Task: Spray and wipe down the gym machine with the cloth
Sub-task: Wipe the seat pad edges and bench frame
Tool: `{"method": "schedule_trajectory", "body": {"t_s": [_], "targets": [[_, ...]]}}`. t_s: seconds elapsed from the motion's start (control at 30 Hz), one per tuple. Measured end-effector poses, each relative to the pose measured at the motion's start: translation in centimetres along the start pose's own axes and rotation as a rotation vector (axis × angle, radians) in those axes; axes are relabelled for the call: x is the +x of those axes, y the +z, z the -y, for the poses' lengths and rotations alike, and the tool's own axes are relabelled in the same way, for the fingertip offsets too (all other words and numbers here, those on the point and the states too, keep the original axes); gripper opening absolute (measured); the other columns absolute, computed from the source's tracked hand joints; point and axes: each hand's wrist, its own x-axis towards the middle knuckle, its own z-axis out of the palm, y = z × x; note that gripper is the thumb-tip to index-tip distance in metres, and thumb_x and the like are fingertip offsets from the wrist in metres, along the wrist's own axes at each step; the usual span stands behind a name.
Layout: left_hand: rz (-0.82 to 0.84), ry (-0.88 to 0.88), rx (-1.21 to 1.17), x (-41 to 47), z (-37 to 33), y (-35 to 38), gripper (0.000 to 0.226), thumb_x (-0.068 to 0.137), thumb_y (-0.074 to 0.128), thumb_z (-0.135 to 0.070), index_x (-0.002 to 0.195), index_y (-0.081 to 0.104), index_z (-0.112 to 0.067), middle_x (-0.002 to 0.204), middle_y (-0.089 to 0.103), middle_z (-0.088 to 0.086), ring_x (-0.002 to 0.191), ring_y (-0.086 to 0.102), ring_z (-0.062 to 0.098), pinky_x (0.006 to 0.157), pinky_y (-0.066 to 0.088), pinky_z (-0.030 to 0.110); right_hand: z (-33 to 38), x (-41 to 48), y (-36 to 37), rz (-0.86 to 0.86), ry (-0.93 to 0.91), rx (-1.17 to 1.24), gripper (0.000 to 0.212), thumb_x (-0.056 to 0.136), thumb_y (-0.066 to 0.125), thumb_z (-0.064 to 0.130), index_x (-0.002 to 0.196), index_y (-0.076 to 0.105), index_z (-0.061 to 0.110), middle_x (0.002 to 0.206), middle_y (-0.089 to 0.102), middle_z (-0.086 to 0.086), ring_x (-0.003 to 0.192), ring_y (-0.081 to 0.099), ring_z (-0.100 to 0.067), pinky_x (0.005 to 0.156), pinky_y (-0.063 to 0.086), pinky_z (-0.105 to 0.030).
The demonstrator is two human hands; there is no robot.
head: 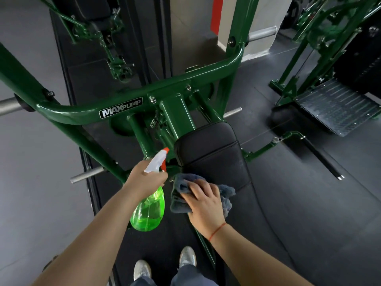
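Left hand (144,178) wraps bottle (149,211) at neck, finger near orange trigger (164,166). Nozzle sits above grip, green body hangs below. Bottle probably light, hard plastic, slick if wet, so neck is surest hold.

Right of it, cloth (179,189) lies bunched on near left edge of pad (210,145), under right hand (204,201). Fingers spread flat, pressing, not clutching. Cloth soft and limp, so palm-down pressure suits. Pad looks cushioned, frame (72,113) rigid.

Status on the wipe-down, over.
Left hand grips green plastic spray bottle. Right hand presses grey cloth on black padded seat. Nothing lying on seat ahead.
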Motion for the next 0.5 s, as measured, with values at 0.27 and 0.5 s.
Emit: {"method": "schedule_trajectory", "body": {"t_s": [0.27,0.5], "targets": [[-0.135,-0.136,-0.161,-1.6,3.5,-0.9,0.042,0.078,0.056,-0.019,0.097,0.057,-0.056,0.069,0.04,-0.006,0.058,0.043,0.014,0.058,0.038,0.031,3.1,9.9,-1.7,0.442,-0.338,-0.399,0.025,0.077,0.063,0.023,0.099,0.074,0.023,0.1,0.065,0.004,0.114,0.045,-0.031,0.085,0.039,-0.037],[-0.228,-0.213,-0.164,-2.8,5.1,-1.3,0.027,0.067,0.054,-0.033,0.086,0.044,-0.047,0.088,0.057,-0.006,0.072,0.059,0.024,0.068,0.042,0.032,6.3,13.1,-0.8,0.767,-0.454,-0.799,0.041,0.095,0.051,0.034,0.132,0.053,0.017,0.123,0.059,-0.004,0.122,0.046,-0.032,0.104,0.031,-0.042]]}}
